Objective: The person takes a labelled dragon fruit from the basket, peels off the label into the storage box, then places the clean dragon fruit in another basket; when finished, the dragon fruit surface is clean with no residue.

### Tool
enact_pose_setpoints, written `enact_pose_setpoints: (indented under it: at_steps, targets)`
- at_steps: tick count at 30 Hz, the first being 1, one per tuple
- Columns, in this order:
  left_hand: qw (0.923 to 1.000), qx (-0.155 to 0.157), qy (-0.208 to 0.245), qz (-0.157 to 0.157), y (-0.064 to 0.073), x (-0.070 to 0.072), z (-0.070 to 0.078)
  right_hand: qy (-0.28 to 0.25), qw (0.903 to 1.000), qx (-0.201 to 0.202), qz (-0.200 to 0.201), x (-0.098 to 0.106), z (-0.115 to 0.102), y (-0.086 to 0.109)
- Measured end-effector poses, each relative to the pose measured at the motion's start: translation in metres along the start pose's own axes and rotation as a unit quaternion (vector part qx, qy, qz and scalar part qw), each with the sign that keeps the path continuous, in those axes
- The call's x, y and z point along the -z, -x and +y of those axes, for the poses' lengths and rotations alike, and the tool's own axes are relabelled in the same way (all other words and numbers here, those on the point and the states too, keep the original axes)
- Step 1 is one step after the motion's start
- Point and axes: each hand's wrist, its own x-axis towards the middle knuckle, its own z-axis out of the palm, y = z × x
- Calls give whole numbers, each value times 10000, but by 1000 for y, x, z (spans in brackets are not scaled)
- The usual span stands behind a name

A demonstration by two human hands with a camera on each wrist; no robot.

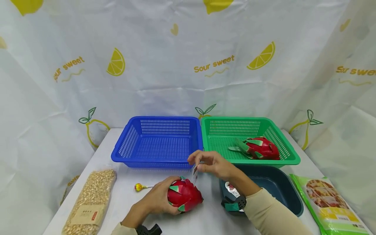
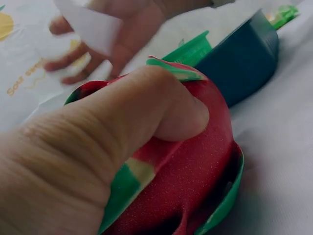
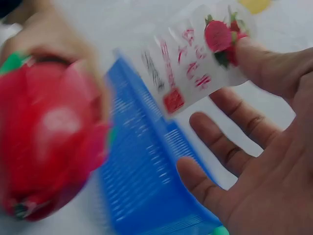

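My left hand [image 1: 161,197] grips a red dragon fruit [image 1: 185,195] with green-tipped scales, low over the front middle of the table. In the left wrist view the thumb presses on the red skin of the fruit. Just above and to the right of it, my right hand [image 1: 215,164] pinches a clear sticker label [image 3: 183,63] between thumb and index finger. Red lettering and a picture of dragon fruit are printed on the label. The other fingers of that hand are spread and hold nothing. The label hangs close to the fruit; whether they touch I cannot tell.
Behind the hands stand a blue basket [image 1: 164,164] and a green basket [image 1: 217,124] holding another dragon fruit [image 1: 264,148]. A dark basin [image 1: 276,182] with a printed label [image 1: 231,189] sits at right, beside a green food packet [image 1: 332,205]. At left lie a lollipop [image 1: 139,187] and a bag of kernels [image 1: 92,199].
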Motion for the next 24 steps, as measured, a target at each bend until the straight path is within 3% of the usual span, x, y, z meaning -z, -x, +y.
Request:
enact_pose_setpoints:
  at_steps: [4, 11, 15, 19, 24]
  targets:
    - [10000, 11, 31, 25, 0, 0, 0, -335, 9990, 250, 157, 18, -23, -1]
    - [9999, 60, 160, -15, 1, -3, 0, -154, 9990, -393, -159, 52, -53, 13]
    - [9998, 126, 151, -32, 1, -5, 1, -140, 9952, -805, -547, 77, -62, 27]
    - [9998, 150, 87, 12, 1, -4, 1, -257, 9827, -1315, -1281, 100, -63, 43]
    - [9998, 145, 107, 57, 1, -5, 0, -538, 9547, -2046, -2093, 116, -46, 69]
